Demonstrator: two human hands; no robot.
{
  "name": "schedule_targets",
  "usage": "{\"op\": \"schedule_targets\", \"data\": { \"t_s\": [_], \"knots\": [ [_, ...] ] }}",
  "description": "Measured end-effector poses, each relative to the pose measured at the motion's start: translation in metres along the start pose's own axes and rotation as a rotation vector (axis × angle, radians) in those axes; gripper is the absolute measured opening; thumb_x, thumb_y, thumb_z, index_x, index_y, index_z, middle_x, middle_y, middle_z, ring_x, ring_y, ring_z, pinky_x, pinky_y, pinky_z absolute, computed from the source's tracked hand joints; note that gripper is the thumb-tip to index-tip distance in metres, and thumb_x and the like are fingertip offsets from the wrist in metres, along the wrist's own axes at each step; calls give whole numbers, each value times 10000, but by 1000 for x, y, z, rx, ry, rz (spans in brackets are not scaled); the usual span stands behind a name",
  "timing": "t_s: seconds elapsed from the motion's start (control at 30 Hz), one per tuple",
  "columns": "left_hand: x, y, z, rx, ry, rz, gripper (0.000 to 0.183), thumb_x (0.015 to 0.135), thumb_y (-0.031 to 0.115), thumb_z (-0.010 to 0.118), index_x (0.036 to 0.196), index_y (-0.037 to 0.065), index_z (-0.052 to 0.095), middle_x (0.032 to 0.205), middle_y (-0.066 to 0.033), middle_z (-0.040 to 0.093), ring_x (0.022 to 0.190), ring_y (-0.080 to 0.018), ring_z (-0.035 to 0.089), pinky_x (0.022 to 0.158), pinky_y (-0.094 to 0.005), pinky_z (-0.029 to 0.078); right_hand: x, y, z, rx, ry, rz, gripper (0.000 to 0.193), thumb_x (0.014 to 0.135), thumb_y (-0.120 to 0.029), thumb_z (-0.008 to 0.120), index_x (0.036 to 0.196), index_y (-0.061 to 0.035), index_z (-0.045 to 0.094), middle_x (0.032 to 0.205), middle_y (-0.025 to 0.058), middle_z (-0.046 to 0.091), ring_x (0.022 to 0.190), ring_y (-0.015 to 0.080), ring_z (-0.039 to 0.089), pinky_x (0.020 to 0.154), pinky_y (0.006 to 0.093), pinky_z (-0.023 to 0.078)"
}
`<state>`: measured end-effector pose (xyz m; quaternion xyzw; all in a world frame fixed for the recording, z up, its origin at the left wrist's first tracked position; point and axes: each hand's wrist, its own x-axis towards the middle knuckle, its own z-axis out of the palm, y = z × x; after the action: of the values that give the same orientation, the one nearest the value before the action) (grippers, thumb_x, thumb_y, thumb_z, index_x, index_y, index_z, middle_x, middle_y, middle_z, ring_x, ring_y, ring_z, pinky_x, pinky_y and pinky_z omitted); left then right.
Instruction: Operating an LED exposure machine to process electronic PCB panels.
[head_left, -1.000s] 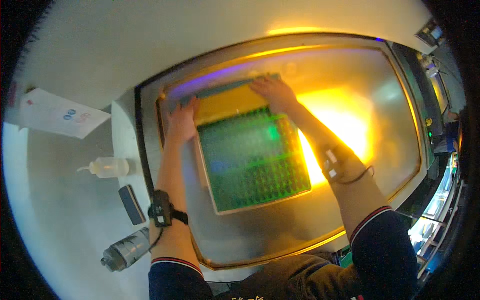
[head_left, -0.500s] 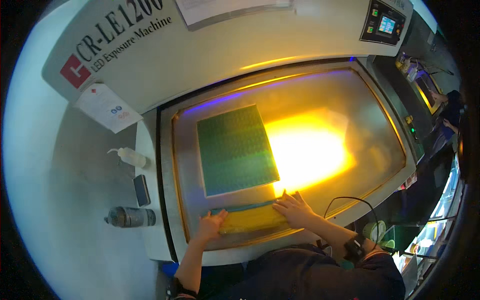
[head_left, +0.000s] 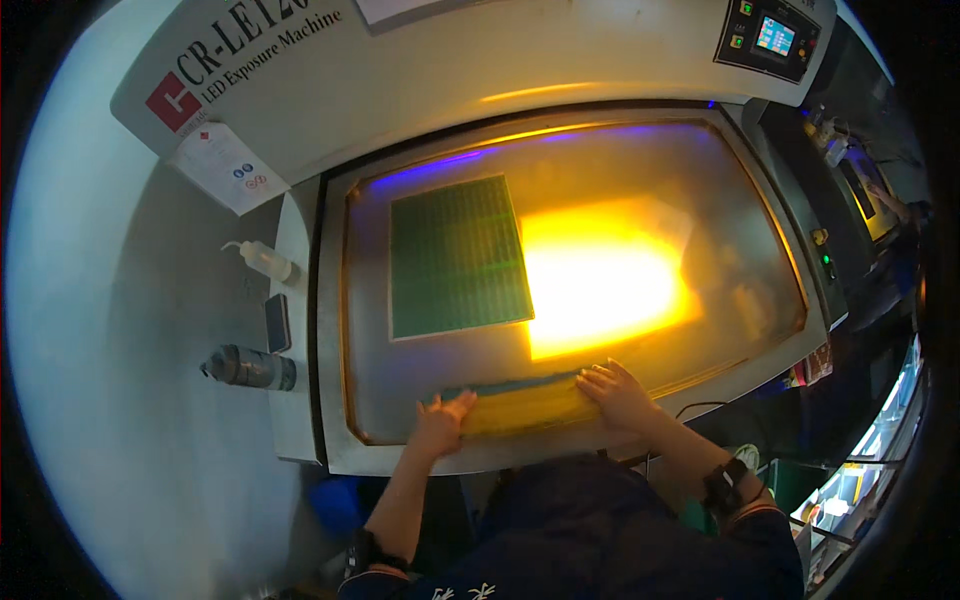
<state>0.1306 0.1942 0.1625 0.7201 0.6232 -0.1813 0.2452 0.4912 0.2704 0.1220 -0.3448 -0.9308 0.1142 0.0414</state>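
Note:
A wide yellow scraper (head_left: 530, 408) with a blue-grey far edge lies across the near part of the exposure machine's flat bed (head_left: 400, 375). My left hand (head_left: 440, 422) holds its left end, thumb and fingers over the edge. At the right end my right hand (head_left: 615, 392) grips it, fingers laid over the far side and the thumb hidden. Beyond the scraper, and apart from it, a green rectangular panel (head_left: 460, 260) with a pale border rests flat on the bed. Strong yellow light glares just right of the panel.
A white squeeze bottle (head_left: 266, 261), a phone (head_left: 277, 323) and a grey drinking bottle (head_left: 250, 368) stand or lie on the left ledge. The machine's hood spans the far side, with a control panel (head_left: 770, 38). Another person's hand (head_left: 885, 200) shows at far right.
My view has shifted. Both hands and the scraper have drawn toward me and slightly right, widening the gap to the green panel. The panel keeps its place on the bed.

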Motion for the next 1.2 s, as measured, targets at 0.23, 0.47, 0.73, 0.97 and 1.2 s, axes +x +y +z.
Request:
{"op": "schedule_targets", "data": {
  "t_s": [0.23,0.47,0.73,0.97,1.2],
  "knots": [
    [126,-80,-117,-211,108,11,744,789,10,630,1466,236,420,1377,-82,562,1206,-316,566,1030,-441,454,164,91,-19,279,-109,151,588,754,43,549,1329,-79,543,1356,106,561,1294,289,490,1072,402,416],
    [299,-172,-156,111,461,-6,765,783,-68,534,1456,279,420,1512,14,421,1310,-391,462,1053,-624,376,323,190,-4,14,3,141,687,747,42,521,1409,-136,476,1472,105,448,1347,316,424,1066,435,426],
    [464,-236,-240,-68,499,-33,659,781,-16,591,1380,235,478,1382,-68,545,1274,-372,486,1026,-616,393,500,309,-25,-79,-58,199,760,731,54,565,1450,-152,430,1523,82,393,1405,264,359,1135,414,353],
    [448,-236,-264,45,366,-169,644,789,-7,595,1388,197,475,1334,-130,567,1295,-365,468,1042,-515,424,505,299,24,-228,-76,144,726,789,-30,635,1466,-179,419,1507,100,412,1358,304,425,1127,431,359],
    [302,-152,-187,-10,316,-30,738,777,-10,619,1458,172,398,1440,-158,476,1352,-422,390,1082,-605,340,340,200,-2,-161,40,88,709,726,18,561,1416,-110,458,1454,119,473,1320,319,441,1102,461,338]
  ]
}}
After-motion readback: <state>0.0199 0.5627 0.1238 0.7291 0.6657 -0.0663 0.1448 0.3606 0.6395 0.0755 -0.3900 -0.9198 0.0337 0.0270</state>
